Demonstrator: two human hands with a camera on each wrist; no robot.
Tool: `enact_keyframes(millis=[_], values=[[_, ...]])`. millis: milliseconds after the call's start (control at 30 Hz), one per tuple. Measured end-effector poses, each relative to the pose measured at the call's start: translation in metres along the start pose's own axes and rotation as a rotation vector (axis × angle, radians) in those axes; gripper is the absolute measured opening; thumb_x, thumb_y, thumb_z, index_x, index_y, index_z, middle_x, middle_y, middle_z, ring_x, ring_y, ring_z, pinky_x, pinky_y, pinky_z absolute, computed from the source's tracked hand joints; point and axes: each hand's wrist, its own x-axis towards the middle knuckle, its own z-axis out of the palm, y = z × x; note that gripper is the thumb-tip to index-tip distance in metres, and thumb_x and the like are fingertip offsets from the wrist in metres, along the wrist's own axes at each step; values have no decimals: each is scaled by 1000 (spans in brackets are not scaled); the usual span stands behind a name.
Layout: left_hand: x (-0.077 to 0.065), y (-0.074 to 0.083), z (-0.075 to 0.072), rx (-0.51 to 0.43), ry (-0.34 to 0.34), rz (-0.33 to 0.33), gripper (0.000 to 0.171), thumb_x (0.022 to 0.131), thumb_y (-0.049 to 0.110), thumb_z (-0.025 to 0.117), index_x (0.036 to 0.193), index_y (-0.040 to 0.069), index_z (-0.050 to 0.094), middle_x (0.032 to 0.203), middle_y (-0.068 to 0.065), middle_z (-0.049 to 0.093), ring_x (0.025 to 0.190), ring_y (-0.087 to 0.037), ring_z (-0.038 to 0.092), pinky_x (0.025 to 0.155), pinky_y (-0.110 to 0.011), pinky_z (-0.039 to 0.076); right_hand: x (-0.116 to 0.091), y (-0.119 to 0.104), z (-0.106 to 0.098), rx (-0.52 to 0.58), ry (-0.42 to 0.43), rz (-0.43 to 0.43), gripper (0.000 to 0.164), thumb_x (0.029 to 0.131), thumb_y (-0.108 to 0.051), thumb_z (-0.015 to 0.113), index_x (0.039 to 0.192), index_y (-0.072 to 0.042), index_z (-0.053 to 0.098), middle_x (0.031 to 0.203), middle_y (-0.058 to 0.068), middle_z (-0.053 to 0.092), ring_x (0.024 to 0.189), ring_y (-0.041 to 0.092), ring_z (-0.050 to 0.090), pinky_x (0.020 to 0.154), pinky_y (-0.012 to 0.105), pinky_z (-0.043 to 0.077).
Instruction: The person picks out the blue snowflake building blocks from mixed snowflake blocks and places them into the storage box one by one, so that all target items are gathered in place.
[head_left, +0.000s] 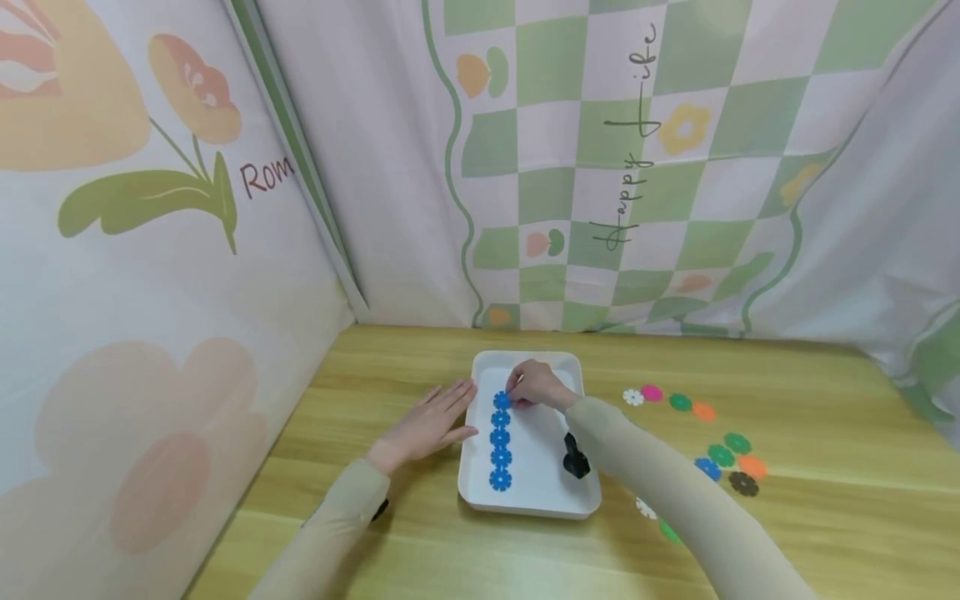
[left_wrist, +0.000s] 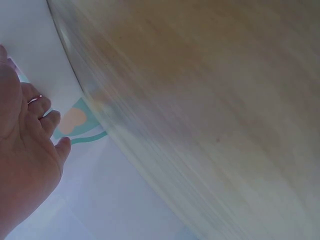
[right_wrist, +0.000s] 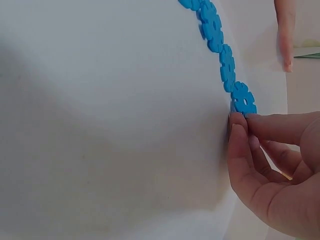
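Observation:
In the head view, blue snowflake discs (head_left: 500, 437) form a column along the left part of a white tray (head_left: 536, 496). My right hand (head_left: 538, 383) pinches the disc at the column's far end by its edge. The right wrist view shows thumb and fingertips of that hand (right_wrist: 275, 175) on the end blue disc (right_wrist: 244, 99), which they partly cover; the blue discs touch one another in a chain. With fingers extended, my left hand (head_left: 427, 425) rests against the tray's left rim. Only part of the left hand (left_wrist: 30, 145) appears in its wrist view.
Loose snowflake discs lie on the wooden table (head_left: 600, 567) right of the tray: a pink one (head_left: 651, 392), a brown one (head_left: 743, 483), several green, orange, white and blue. A black object (head_left: 576, 458) shows beside the right sleeve. Printed curtains (head_left: 555, 167) stand behind and at the left.

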Motion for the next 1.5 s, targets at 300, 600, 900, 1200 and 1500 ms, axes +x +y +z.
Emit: enact_keyframes(millis=[300, 600, 900, 1200, 1500], values=[[0, 4, -1, -9, -3, 7, 74, 103, 55, 37, 159, 11, 16, 168, -5, 14, 156, -23, 17, 128, -47, 17, -4, 3, -3, 26, -7, 15, 6, 89, -4, 68, 90, 0, 72, 81, 10, 72, 66, 14, 67, 65, 25, 59], [1, 7, -1, -9, -2, 10, 74, 103, 55, 36, 159, 12, 16, 168, -4, 14, 156, -22, 17, 128, -46, 16, -12, 5, -12, 28, 16, -1, 9, 87, -3, 68, 93, 2, 72, 87, 12, 73, 71, 16, 68, 69, 26, 60], [-1, 9, -4, -24, 1, 5, 75, 103, 55, 37, 159, 10, 16, 168, -6, 14, 156, -24, 17, 128, -46, 15, -30, 11, -32, 39, -6, -81, 9, 88, -3, 68, 95, 4, 70, 88, 13, 71, 75, 17, 69, 71, 28, 61], [-3, 9, -4, -32, 0, 3, 75, 103, 54, 38, 159, 9, 16, 168, -7, 13, 156, -25, 16, 128, -47, 15, -55, 28, -54, 57, -49, -134, 11, 91, -3, 66, 98, 6, 66, 88, 14, 69, 73, 12, 67, 71, 27, 61], [-3, 5, 1, -11, 18, 7, 76, 103, 56, 36, 159, 8, 16, 168, -7, 14, 156, -25, 17, 128, -47, 16, -91, 52, -79, 95, -47, -243, 16, 90, -4, 67, 97, 9, 64, 87, 17, 68, 76, 16, 69, 70, 32, 61]])
